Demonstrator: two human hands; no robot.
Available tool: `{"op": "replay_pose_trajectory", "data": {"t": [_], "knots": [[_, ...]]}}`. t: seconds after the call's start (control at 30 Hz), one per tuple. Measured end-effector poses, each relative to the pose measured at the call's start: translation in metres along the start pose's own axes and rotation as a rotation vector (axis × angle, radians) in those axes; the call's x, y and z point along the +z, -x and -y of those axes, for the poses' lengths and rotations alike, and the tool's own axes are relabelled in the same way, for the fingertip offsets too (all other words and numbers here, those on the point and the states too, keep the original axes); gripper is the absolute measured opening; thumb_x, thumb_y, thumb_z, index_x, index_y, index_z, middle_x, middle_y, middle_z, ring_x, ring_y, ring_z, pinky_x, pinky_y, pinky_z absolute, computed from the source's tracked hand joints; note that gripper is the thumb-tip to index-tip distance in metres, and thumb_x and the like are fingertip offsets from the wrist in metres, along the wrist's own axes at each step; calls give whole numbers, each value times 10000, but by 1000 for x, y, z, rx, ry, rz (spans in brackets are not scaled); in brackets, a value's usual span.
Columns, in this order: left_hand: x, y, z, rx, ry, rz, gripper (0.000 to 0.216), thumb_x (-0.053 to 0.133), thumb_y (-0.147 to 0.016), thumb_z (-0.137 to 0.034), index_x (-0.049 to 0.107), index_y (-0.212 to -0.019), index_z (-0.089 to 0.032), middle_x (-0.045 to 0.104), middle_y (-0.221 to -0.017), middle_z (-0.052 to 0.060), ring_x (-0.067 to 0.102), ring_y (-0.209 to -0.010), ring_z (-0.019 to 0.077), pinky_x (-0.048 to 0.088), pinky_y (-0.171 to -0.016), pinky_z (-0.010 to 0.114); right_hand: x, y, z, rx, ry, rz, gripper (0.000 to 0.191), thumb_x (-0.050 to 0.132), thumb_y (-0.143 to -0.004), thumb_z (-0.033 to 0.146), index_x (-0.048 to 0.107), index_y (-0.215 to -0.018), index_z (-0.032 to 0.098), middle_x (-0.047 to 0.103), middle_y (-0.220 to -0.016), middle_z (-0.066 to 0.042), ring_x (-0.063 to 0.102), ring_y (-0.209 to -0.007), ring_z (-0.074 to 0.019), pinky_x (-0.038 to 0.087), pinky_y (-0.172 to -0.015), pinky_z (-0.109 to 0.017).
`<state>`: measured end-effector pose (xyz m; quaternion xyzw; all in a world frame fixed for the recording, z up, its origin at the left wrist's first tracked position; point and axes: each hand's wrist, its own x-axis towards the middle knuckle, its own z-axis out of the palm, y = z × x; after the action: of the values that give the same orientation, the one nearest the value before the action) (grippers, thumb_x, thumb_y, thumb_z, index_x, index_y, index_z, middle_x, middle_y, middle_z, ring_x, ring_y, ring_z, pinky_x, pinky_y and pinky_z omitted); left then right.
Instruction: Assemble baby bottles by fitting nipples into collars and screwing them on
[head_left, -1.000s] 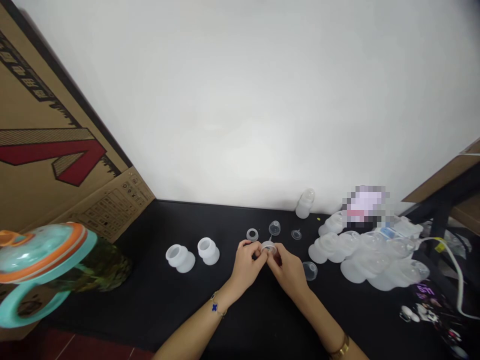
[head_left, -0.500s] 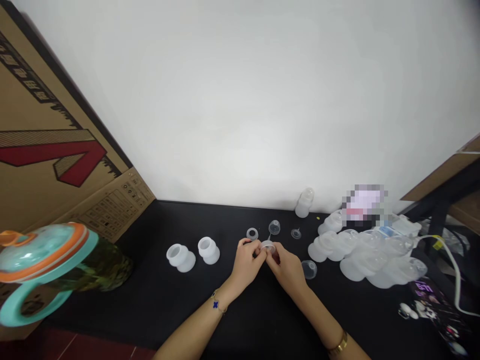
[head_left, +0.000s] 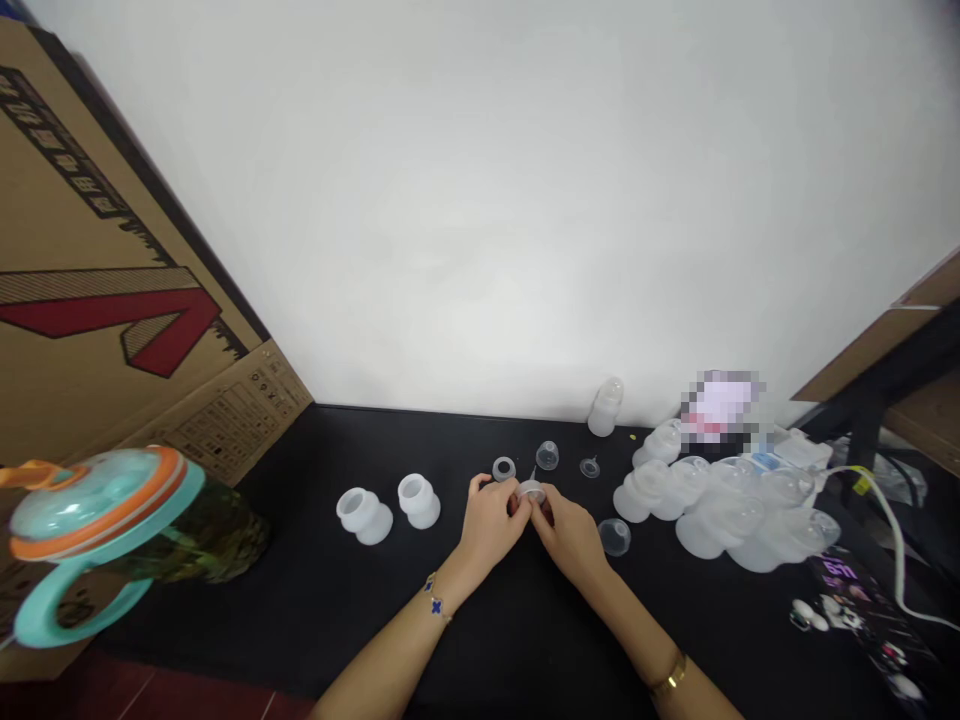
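Between my two hands is a small white bottle collar ring (head_left: pixel 532 487), with a thin clear tip, like a nipple's, sticking up at its far side. My left hand (head_left: pixel 489 522) pinches the ring from the left, its index finger raised a little. My right hand (head_left: pixel 574 535) grips the ring's right side, fingers curled and partly hidden. Just beyond my left hand lies another white collar ring (head_left: pixel 504 468). A clear domed cap (head_left: pixel 547 456) sits behind the hands, and a second clear cap (head_left: pixel 615 537) is beside my right hand. A clear silicone nipple (head_left: pixel 590 467) rests farther back.
Two open white bottles (head_left: pixel 365 517) stand to the left. One capped bottle (head_left: pixel 606 408) is near the wall, and several more capped bottles (head_left: pixel 705 530) crowd the right. A large teal-lidded jug (head_left: pixel 112 510), a cardboard box (head_left: pixel 150 320) and a phone (head_left: pixel 855 600) flank the black table (head_left: pixel 300 590).
My hands stay closed on the collar ring, with slight finger movement; my left index finger is lifted more. The whole view has shifted slightly; the other things lie as before.
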<state>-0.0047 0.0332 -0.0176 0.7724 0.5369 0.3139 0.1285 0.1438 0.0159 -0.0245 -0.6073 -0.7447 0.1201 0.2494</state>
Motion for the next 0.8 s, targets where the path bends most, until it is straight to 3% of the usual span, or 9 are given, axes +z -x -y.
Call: {"op": "replay_pose_trajectory", "data": {"t": [0.2, 0.4, 0.57, 0.63, 0.8], "knots": [[0, 2, -2, 33, -147, -21, 180, 510, -845, -173, 508, -668, -207, 624, -654, -2, 593, -663, 182, 344, -926, 417, 1, 1, 0, -2, -25, 71, 219, 411, -978, 320, 601, -1013, 219, 728, -811, -32, 702, -730, -204, 370, -576, -252], [-2, 3, -3, 85, -222, -30, 143, 511, -841, -168, 526, -704, -204, 656, -707, 27, 621, -721, 208, 328, -941, 430, 3, 2, 0, -31, -36, 45, 226, 412, -962, 273, 569, -1117, 223, 735, -936, -48, 705, -840, -213, 422, -637, -264], [-3, 3, -3, 110, -248, -4, 96, 534, -830, -181, 540, -737, -202, 665, -746, 46, 628, -758, 225, 318, -949, 447, 4, 3, -1, 8, -42, 59, 196, 450, -933, 249, 575, -1081, 222, 726, -888, -43, 696, -798, -212, 411, -626, -259], [-4, 2, -3, 92, -221, -7, 113, 521, -839, -176, 531, -731, -204, 653, -740, 37, 621, -755, 216, 334, -926, 429, 2, 2, -1, 35, -121, 58, 158, 457, -941, 300, 585, -996, 225, 706, -818, -25, 677, -732, -201, 403, -609, -257], [-6, 1, -4, -25, 24, 1, 187, 453, -905, -217, 513, -729, -208, 608, -696, -4, 577, -677, 178, 389, -771, 335, -4, -1, 3, 91, -515, 62, 287, 430, -958, 468, 560, -871, 226, 612, -664, 28, 591, -579, -160, 416, -563, -246]]}}
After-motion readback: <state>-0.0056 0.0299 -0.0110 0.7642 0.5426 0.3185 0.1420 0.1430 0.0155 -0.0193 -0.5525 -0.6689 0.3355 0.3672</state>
